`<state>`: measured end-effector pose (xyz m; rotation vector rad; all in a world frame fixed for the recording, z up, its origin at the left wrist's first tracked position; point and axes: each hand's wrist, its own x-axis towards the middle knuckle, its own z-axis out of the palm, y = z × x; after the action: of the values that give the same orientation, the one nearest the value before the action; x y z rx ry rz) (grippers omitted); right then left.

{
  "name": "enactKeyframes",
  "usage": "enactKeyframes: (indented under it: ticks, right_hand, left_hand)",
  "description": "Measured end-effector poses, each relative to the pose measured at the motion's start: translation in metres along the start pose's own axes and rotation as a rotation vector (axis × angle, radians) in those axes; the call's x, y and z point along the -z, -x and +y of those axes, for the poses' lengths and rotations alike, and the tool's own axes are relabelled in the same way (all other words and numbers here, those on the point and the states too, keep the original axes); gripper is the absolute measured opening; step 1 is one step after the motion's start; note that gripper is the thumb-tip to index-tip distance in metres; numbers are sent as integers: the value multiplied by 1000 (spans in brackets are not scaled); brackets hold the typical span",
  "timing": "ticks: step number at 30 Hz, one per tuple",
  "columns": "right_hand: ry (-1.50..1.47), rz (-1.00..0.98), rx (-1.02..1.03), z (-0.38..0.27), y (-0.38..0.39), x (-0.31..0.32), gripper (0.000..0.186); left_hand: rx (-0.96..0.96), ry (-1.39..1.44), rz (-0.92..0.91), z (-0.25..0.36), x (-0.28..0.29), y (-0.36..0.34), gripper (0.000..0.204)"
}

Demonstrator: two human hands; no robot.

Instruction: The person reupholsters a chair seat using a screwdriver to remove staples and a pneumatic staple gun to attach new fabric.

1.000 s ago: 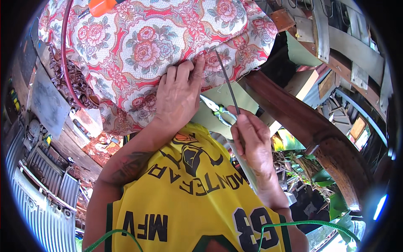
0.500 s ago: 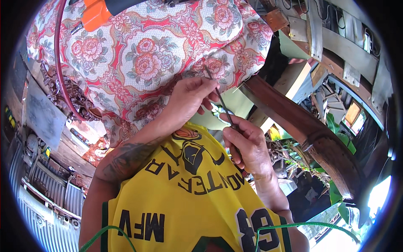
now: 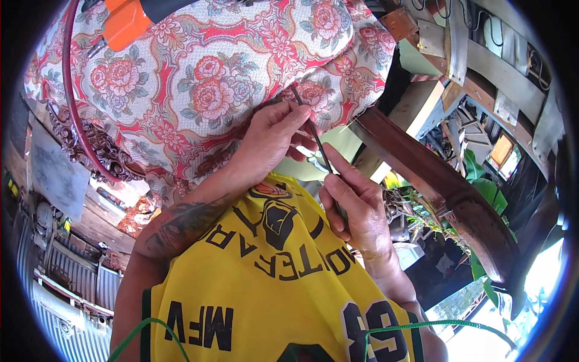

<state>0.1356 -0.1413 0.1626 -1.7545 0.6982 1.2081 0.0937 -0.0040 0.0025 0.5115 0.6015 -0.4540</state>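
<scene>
Both hands (image 3: 271,136) (image 3: 356,208) pinch thin rod (image 3: 313,136) w/ curled fingers

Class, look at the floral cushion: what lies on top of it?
On the floral cushion lie an orange tool, a red cord and the left hand, pinching a thin dark rod. Whatever the hand covers is hidden.
</scene>
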Motion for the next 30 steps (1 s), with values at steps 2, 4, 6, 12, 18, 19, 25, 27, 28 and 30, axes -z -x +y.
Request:
enactKeyframes:
  ticks: [2, 4, 6, 12, 18, 19, 25, 27, 28, 30]
  right_hand:
    - [-21, 7, 0, -2, 0, -4, 51]
    - [-40, 18, 0, -6, 2, -8, 51]
    - [-34, 17, -31, -11, 3, -9, 51]
    - [10, 17, -71, -20, 6, -8, 52]
    - [25, 79, -102, -27, 9, -21, 51]
    - [20, 82, -105, -27, 9, -22, 51]
    - [230, 128, 49, -15, -4, -25, 49]
    - [358, 138, 82, -19, -7, -25, 49]
    - [373, 139, 72, -21, -8, -25, 51]
    - [347, 110, 88, -10, -12, -18, 53]
  left_hand:
    - [23, -4, 1, 2, 0, 0, 28]
    - [24, 9, -9, 0, 3, -1, 29]
    - [25, 22, -19, 1, 4, -2, 29]
    - [69, 54, -59, 5, 7, -3, 28]
    - [95, 86, -64, 11, 7, -3, 28]
    - [104, 88, -51, 11, 7, -3, 29]
    - [59, 104, -42, -3, 10, -12, 27]
    - [19, 121, -56, -8, 12, -14, 26]
    - [-3, 130, -65, -10, 12, -15, 25]
    - [-16, 136, -72, -11, 11, -15, 25]
